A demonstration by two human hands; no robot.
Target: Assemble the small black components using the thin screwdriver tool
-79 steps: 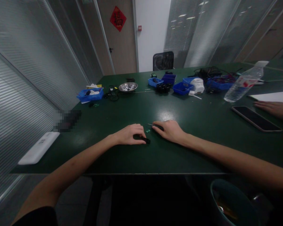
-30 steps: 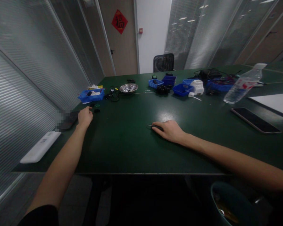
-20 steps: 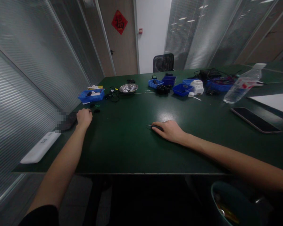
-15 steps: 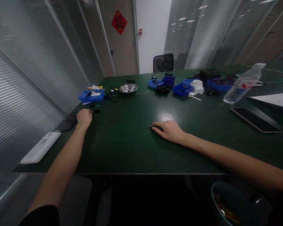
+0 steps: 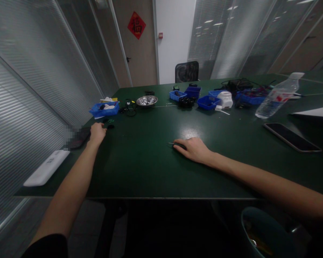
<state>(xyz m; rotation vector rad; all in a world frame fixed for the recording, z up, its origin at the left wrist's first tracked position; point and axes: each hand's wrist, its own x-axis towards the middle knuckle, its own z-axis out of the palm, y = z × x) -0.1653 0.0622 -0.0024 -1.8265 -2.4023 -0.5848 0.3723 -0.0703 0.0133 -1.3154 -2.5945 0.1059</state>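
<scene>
My left hand (image 5: 97,133) is stretched forward on the left side of the table, its thumb and fingers slightly apart. Just beyond its fingertips lies a small flat black piece (image 5: 111,127), with a small green and black item (image 5: 111,121) behind it. I see nothing between these fingers, though part of them is hidden. Resting on the tabletop near the middle, my right hand (image 5: 195,148) is closed around what looks like a slim screwdriver (image 5: 181,146). Its dark handle lies under the fingers and its thin metal shaft points left.
A white box (image 5: 47,168) and a dark flat object (image 5: 80,138) lie at left. Farther back are a blue basket (image 5: 104,109), a metal bowl (image 5: 146,101) and several blue trays (image 5: 207,103). A bottle (image 5: 280,95) and phone (image 5: 292,137) are right; a bin (image 5: 269,215) stands below.
My left hand has shifted slightly right and away from me, closer to the small black piece, its fingers parting a little. My right hand stays where it was.
</scene>
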